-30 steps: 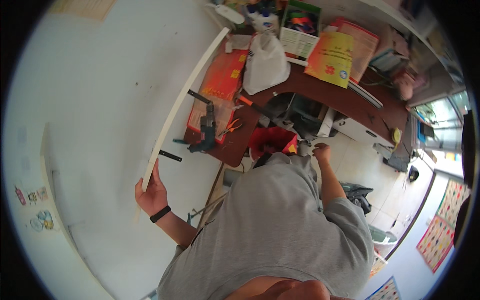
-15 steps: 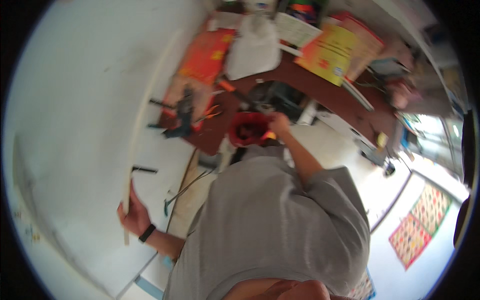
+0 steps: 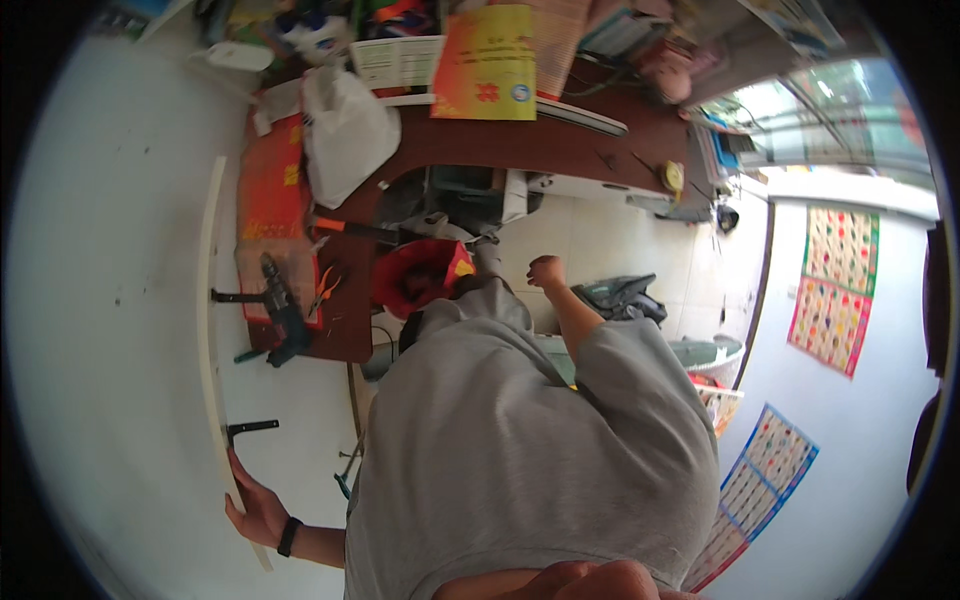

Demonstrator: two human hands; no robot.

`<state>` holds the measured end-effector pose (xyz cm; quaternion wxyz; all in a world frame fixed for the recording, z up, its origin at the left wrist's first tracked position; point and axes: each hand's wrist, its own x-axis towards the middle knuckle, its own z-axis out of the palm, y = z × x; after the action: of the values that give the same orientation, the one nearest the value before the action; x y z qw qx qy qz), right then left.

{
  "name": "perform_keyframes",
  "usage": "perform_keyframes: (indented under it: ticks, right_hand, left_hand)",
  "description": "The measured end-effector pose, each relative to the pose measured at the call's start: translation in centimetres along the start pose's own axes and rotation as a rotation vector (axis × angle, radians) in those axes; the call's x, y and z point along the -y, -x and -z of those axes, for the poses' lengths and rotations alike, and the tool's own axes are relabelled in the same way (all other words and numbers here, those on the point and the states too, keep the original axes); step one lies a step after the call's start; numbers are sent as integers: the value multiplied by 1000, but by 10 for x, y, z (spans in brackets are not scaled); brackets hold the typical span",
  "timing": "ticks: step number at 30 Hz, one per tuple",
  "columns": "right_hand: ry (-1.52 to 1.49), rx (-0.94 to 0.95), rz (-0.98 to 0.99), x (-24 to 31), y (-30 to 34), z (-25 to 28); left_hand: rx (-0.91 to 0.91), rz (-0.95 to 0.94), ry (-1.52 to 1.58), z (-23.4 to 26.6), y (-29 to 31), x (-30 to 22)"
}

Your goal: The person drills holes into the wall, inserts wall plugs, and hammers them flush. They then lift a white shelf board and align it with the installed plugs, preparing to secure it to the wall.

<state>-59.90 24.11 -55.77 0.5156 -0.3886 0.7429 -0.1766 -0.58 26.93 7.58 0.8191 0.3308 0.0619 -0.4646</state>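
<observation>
My left hand [image 3: 262,512], with a black band at its wrist, grips the lower part of a long pale shelf board [image 3: 208,340] held along the white wall. Two black L-shaped brackets [image 3: 252,427] stick out from the board, one just above my left hand. My right hand [image 3: 546,272] is curled closed in the air, right of a red fabric bag [image 3: 405,285]. Whatever it holds, if anything, is hidden. A power drill [image 3: 286,312] and orange-handled pliers [image 3: 323,291] lie on the dark red-brown desk [image 3: 350,320].
A tool with an orange grip [image 3: 345,228] lies across the desk edge. White plastic bag [image 3: 345,140], yellow-red folder [image 3: 485,65] and tape measure [image 3: 672,177] rest on the desk. A black bag [image 3: 625,297] is on the tiled floor. Posters [image 3: 835,290] hang on the right wall.
My right hand has come away from the red bag and moved right. My left hand still grips the shelf board. The whole view has turned, shifting the desk leftward.
</observation>
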Motion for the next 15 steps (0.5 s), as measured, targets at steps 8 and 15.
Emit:
perform_keyframes:
  ticks: [8, 15]
  right_hand:
    - [-279, -103, -664, -21, 97, -19]
    - [-621, -242, -695, 33, 156, -33]
  left_hand:
    - [-23, 201, 62, -17, -46, 16]
    - [-119, 292, 165, -27, -95, 38]
